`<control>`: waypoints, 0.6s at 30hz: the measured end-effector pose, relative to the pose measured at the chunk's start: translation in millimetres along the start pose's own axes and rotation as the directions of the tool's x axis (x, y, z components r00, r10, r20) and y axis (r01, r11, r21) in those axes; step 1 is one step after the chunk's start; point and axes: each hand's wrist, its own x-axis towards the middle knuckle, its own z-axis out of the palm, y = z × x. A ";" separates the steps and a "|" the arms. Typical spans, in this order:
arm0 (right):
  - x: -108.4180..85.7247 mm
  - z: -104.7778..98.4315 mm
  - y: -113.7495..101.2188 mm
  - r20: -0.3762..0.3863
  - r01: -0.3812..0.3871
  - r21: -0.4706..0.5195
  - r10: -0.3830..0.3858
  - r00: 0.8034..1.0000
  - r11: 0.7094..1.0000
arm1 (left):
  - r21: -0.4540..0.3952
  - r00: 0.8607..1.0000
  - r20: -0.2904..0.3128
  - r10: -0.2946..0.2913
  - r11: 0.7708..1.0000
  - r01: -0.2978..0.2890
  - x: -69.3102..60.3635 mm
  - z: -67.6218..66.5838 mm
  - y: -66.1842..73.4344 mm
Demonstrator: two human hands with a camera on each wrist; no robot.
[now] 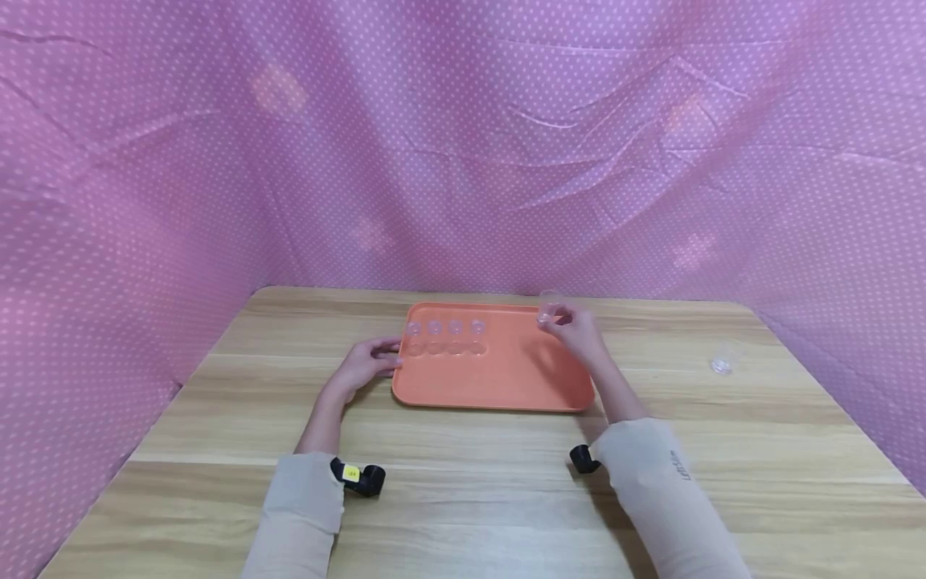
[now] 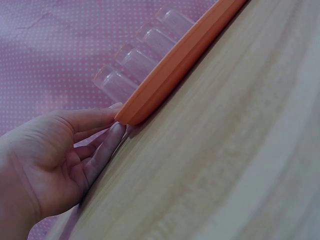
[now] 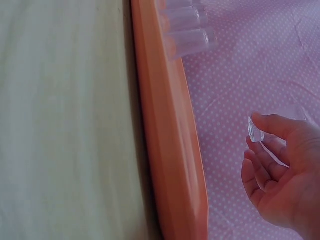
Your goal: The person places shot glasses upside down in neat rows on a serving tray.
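An orange tray [image 1: 506,386] lies on the table, and my left hand [image 1: 362,366] pinches its left rim, thumb above and fingers below in the left wrist view. Several clear small cups [image 2: 132,62] stand in a row on the tray's left half, seemingly upside down. Over the tray's far right part, my right hand [image 1: 579,334] holds another clear cup [image 3: 256,131] between thumb and fingers. That cup's thick base points down towards the tray, apart from it.
One more clear cup [image 1: 722,364] stands on the wooden table [image 1: 463,498], to the right of the tray. A pink dotted cloth [image 1: 463,161] hangs behind the table and along both sides.
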 end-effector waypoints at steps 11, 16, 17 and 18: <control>0.7 11.9 2.6 0.039 0.001 0.026 -0.002 0.999 1.000 | -0.001 1.000 0.004 -0.004 1.000 0.004 -0.1 0.6 0.5; 0.4 13.7 3.8 0.052 -0.002 0.014 0.001 0.999 1.000 | -0.005 1.000 0.002 -0.010 1.000 0.010 -0.7 -0.1 0.2; 0.1 14.0 3.6 0.058 -0.002 0.012 0.001 0.998 1.000 | -0.009 1.000 0.003 -0.011 1.000 0.011 -0.6 -0.2 -0.1; -0.2 14.4 3.0 0.060 -0.005 0.009 0.004 0.998 1.000 | -0.012 1.000 0.002 -0.011 1.000 0.011 -0.5 -0.3 -0.4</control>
